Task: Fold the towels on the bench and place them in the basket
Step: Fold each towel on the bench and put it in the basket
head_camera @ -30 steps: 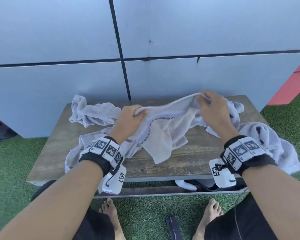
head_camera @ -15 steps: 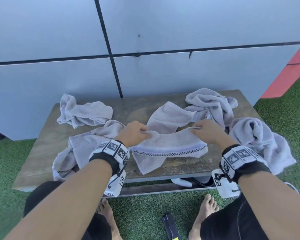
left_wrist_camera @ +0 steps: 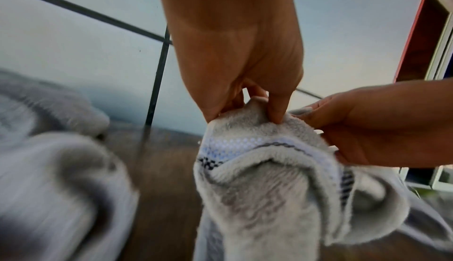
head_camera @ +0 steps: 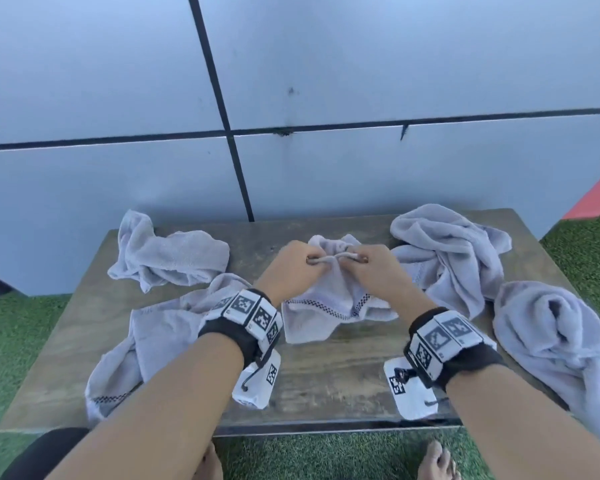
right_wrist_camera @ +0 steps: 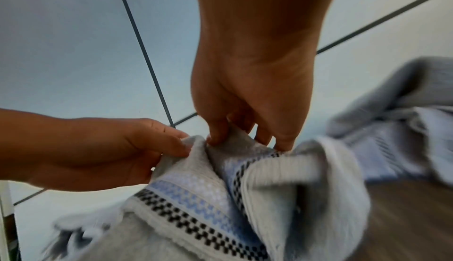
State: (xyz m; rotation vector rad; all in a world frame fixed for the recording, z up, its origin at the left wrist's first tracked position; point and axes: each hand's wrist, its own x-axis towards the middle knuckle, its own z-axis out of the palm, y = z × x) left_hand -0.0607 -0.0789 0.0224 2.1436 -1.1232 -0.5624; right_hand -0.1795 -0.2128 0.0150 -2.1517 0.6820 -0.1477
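A pale grey towel [head_camera: 321, 308] with a black checked border lies bunched on the middle of the wooden bench [head_camera: 326, 386]. My left hand [head_camera: 297, 263] pinches its upper edge, and my right hand [head_camera: 368, 268] pinches the same edge close beside it. In the left wrist view the left hand [left_wrist_camera: 247, 98] holds the towel [left_wrist_camera: 264, 197] between thumb and fingers. In the right wrist view the right hand [right_wrist_camera: 245, 129] grips the towel [right_wrist_camera: 208, 197] by its border. No basket is in view.
Several crumpled grey towels lie on the bench: one at the back left [head_camera: 167, 254], one at the front left [head_camera: 153, 330], one at the back right [head_camera: 454, 254], one hanging over the right end [head_camera: 555, 344]. A grey panelled wall [head_camera: 326, 81] stands behind. Green turf [head_camera: 11, 327] surrounds the bench.
The towel was stretched wide in the air between my hands, then lowered onto the bench. Now both hands have come together at its upper edge, so the towel bunches up.
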